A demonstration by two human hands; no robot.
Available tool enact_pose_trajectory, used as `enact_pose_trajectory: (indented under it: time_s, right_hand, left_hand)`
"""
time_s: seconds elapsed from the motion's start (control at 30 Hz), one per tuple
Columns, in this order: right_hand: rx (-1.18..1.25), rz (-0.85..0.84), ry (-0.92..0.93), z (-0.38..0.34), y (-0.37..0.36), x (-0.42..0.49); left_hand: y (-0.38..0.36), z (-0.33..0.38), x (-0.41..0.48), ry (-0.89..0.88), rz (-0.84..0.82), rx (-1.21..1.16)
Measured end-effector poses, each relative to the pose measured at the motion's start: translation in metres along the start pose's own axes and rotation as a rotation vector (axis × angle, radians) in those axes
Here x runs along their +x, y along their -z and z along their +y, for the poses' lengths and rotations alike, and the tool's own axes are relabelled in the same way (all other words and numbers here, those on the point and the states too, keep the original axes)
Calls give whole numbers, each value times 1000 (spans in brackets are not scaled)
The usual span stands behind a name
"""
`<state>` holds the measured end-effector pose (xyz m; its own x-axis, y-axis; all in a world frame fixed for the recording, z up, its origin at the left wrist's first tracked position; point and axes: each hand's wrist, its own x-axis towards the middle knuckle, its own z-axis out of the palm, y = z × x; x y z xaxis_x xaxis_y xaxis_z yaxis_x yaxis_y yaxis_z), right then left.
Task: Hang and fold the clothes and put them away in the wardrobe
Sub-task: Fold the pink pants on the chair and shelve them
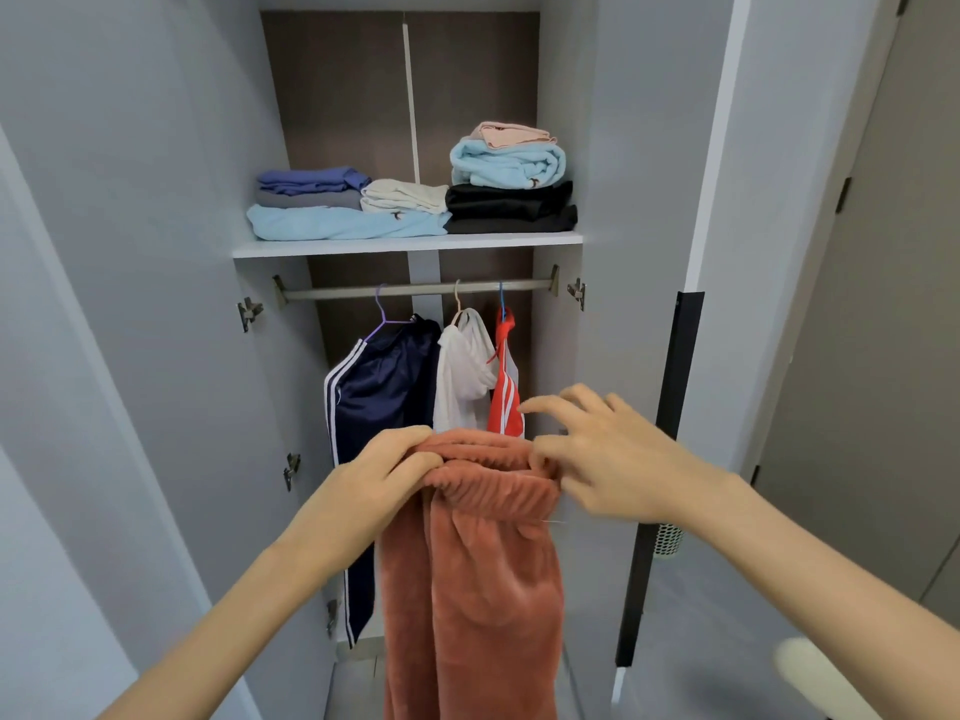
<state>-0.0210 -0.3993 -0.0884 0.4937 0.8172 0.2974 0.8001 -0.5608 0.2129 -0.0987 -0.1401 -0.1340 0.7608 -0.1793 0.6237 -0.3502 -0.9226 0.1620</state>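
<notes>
Wardrobe: folded piles on shelf, three garments on rail; rust trousers outstanding, held in front, left hand gripping waistband, right hand alongside, fingers spread, grip unclear.

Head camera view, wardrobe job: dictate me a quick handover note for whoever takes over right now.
Left hand grips the rust fleece trousers by the waistband; right hand is at its other end, grip unclear.
Done: three garments hang on the rail; folded stacks sit on the shelf.
Left: put the trousers away; no hanger on them is visible.
</notes>
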Motion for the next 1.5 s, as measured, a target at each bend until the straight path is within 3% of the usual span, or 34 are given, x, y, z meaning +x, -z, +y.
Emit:
enact_pose_trajectory:
  time_s: [0.1, 0.23, 0.3, 0.4, 0.43, 0.47, 0.53, 0.6, 0.7, 0.83, 0.93, 1.03, 1.2, 1.3, 1.43, 1.5]
  right_hand:
    - [196, -148, -62, -12, -6, 3]
    - [564, -311, -177, -20, -12, 7]
    - [494, -236, -204, -21, -17, 8]
    - [112, -5, -167, -15, -18, 9]
    - [86, 43, -157, -13, -16, 11]
    - [130, 36, -147, -11, -16, 11]
    - [343, -118, -166, -14, -17, 14]
    - [409, -253, -209, -24, -20, 18]
    - [248, -256, -247, -37, -27, 24]
    - [546, -312, -210, -33, -39, 27]
    - [713, -183, -187, -27, -33, 26]
    - [726, -108, -240, -21, -18, 26]
    - [306, -198, -296, -20, -14, 33]
    - [172, -153, -304, -18, -19, 41]
    - [434, -21, -474, -4, -32, 42]
    - [439, 75, -542, 5, -35, 38]
  left_hand:
    - [-9, 2, 2, -246, 16, 151]
    - [-5, 5, 8, -274, 22, 173]
    - [-3, 3, 10, -299, 7, 213]
    - [0, -1, 10, -278, 2, 213]
    - [1, -2, 9, -265, 9, 203]
    - [2, -3, 8, -259, 17, 199]
    - [4, -1, 6, -281, 51, 218]
    - [4, 3, 6, -324, 53, 239]
    - [8, 5, 2, -362, 21, 274]
    - [15, -4, -5, -388, 69, 300]
    - [21, -21, -5, -291, 14, 268]
    - [24, -37, 0, -139, -145, 12]
    - [11, -52, 7, 107, -262, -417]
    - [-3, -52, 17, 229, -279, -532]
    - [-24, -43, 40, 261, -213, -565]
    - [-32, -30, 52, 299, -214, -617]
